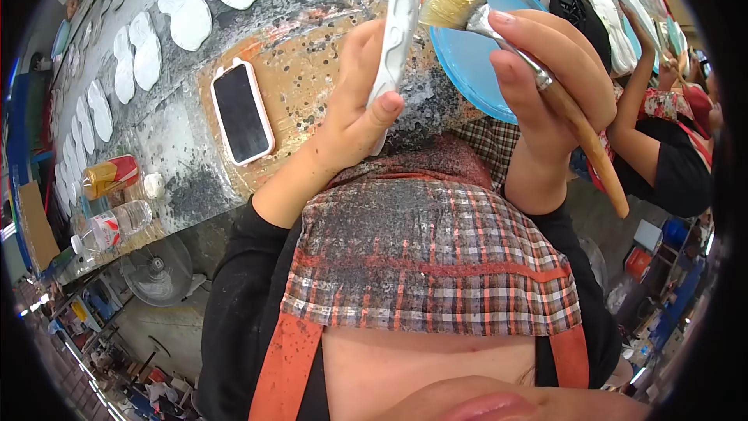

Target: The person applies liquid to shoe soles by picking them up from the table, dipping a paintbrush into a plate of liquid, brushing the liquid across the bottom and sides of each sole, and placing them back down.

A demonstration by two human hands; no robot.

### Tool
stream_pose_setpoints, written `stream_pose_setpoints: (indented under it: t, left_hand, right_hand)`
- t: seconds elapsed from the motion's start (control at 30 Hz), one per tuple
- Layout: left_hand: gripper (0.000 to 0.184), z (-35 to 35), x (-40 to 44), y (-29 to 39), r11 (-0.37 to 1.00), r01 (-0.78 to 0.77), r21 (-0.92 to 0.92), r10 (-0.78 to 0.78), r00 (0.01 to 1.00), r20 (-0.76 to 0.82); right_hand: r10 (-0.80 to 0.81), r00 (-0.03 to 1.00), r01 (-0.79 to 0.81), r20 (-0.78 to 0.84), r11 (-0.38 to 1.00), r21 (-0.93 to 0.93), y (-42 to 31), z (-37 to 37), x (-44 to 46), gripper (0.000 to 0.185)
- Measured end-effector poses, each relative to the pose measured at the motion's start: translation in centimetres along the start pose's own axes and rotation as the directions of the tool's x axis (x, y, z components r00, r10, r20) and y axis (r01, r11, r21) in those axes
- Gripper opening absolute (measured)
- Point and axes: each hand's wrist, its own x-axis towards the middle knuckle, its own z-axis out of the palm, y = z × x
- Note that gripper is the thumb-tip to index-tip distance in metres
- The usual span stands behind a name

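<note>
My left hand [347, 101] is closed around a white shoe sole [399, 27], which stands on edge with its patterned side wall toward me. The thumb presses on the sole's lower part. In my right hand [557, 82] is a paint brush with a wooden handle [580, 129] and a metal ferrule. Its pale yellowish bristles [453, 1] look wet and are close to the sole; I cannot tell whether they touch it. Behind the brush sits a blue plastic basin [460, 92], partly covered by my right hand.
Several white soles [185, 15] lie in rows on the stained table [175, 164]. A phone [242, 113] rests on brown board [300, 62]. Left, a plastic bottle [117, 226] lies near a red and gold packet [111, 177]. A fan [156, 265] stands below. Another person's arm [635, 93] is at right.
</note>
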Motion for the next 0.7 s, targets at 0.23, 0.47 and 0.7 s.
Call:
stream_pose_setpoints:
  t: [0.23, 0.47, 0.7]
  left_hand:
    - [0.069, -0.4, 1.0, 1.0, 0.942, -0.217, 0.255, 0.204, 0.976, 0.078]
    - [0.069, 0.7, 1.1, 1.5, 0.991, -0.124, 0.046, 0.123, 0.992, 0.030]
    - [0.066, -0.3, 1.5, 1.5, 0.782, -0.222, 0.582, 0.269, 0.963, 0.007]
  right_hand:
    - [0.041, 0.999, -0.040, 0.034, 0.999, -0.034, -0.6, 0.4, -0.3, 0.019]
    - [0.125, 0.992, -0.125, 0.000, 0.991, 0.053, -1.4, 0.7, -1.4, 0.023]
    - [0.085, 0.984, -0.082, 0.156, 0.996, -0.023, -0.7, 0.3, -1.8, 0.023]
